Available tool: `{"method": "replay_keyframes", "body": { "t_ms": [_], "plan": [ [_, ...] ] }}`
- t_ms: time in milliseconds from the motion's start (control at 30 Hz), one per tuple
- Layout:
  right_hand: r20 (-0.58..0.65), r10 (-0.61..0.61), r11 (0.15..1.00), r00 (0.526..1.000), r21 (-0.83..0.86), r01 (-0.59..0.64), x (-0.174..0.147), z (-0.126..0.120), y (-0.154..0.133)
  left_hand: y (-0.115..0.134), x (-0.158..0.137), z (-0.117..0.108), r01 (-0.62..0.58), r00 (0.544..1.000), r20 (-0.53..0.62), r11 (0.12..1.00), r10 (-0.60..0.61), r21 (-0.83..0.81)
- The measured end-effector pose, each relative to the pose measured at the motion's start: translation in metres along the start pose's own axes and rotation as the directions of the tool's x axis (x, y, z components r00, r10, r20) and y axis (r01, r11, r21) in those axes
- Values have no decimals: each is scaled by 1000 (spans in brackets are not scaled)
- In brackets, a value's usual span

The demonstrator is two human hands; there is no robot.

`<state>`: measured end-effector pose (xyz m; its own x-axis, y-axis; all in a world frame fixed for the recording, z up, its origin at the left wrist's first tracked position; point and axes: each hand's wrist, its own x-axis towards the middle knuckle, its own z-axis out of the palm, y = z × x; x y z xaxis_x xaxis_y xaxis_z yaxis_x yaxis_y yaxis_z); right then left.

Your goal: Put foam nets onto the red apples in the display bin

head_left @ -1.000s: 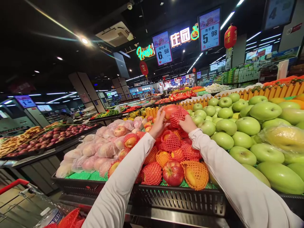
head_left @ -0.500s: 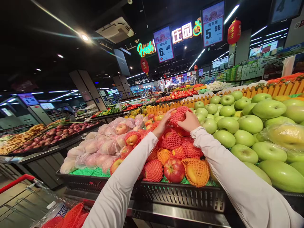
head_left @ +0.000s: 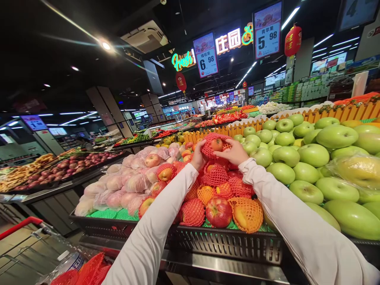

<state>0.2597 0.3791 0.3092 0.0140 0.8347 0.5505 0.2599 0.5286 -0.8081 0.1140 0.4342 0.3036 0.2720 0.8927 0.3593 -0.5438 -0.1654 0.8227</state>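
An apple [head_left: 217, 144] in a red foam net is held between my two hands, above the pile. Its bare end, with a dark spot, faces me through the net's opening. My left hand [head_left: 198, 156] is closed around its left side. From the right, my right hand [head_left: 234, 152] grips it, with the thumb and a finger at the net's edge. Below my hands lie several apples in red and orange nets, among them a bare red apple [head_left: 219, 212] and an orange-netted apple [head_left: 247, 215] at the front.
Bagged pale apples [head_left: 127, 184] fill the left of the black crate [head_left: 225, 245]. Green apples [head_left: 305, 192] are heaped to the right, behind them a low orange fence [head_left: 341, 113]. A cart with a red handle [head_left: 20, 226] stands at lower left, holding a bottle [head_left: 71, 262].
The netted apple has been turned and shifted slightly left, so its bare end now shows. My left hand has moved a little lower and left, and my right fingers now reach across its front.
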Motion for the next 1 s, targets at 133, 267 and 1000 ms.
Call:
{"method": "replay_keyframes", "body": {
  "t_ms": [133,267,1000],
  "plan": [
    [212,72,924,975,355,-145,0,-3,0,9,4,-12,-121,993,-6,989,121,-83],
    [253,168,887,953,383,-258,0,0,4,16,-3,-24,76,985,152,996,-82,45],
    [125,-310,934,942,-147,327,5,-6,12,10,-2,-17,72,980,181,993,-88,93]
  ]
}}
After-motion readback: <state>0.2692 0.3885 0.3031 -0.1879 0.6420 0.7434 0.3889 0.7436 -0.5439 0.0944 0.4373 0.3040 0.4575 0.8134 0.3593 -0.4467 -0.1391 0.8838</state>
